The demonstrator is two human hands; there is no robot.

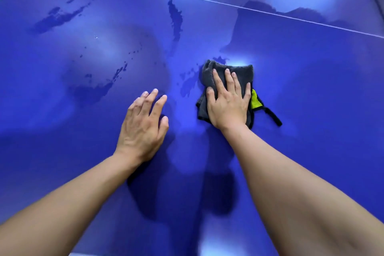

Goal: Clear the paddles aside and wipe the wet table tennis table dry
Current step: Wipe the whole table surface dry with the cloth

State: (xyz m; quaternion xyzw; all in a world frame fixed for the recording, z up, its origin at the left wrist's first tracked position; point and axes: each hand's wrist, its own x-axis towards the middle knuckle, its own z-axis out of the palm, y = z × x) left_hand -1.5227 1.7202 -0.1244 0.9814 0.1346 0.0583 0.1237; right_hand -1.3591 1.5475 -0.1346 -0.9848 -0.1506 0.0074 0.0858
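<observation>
- The crumpled dark grey terry cloth (239, 72), with a yellow-green patch and black edging, lies just right of the frame's centre, on the glossy blue table tennis table (311, 89). It looks soft, light and absorbent, so it will likely bunch or slide unless pressed from above.
- The right hand (227, 102) lies flat on the cloth with straight fingers, pressing rather than clutching (a palm-down hold suits wiping; pinching one edge would let it fold over).
- The left hand (143, 124) rests on the bare tabletop at centre left, fingers spread and loosely bent, holding nothing.
- A thin black loop (274, 118) trails from the cloth's lower right corner and could drag through water.
- Dark water patches (176, 16) sit at upper centre, upper left and centre left, with one touching the cloth's left edge; the wet surface is probably slick.
- A white line (207, 0) crosses the top of the frame.
- No paddles are in view (they may lie outside the frame). The table's edges are mostly cut off, glare and shadows make damp and dry areas hard to separate, and the cloth's underside is hidden.
</observation>
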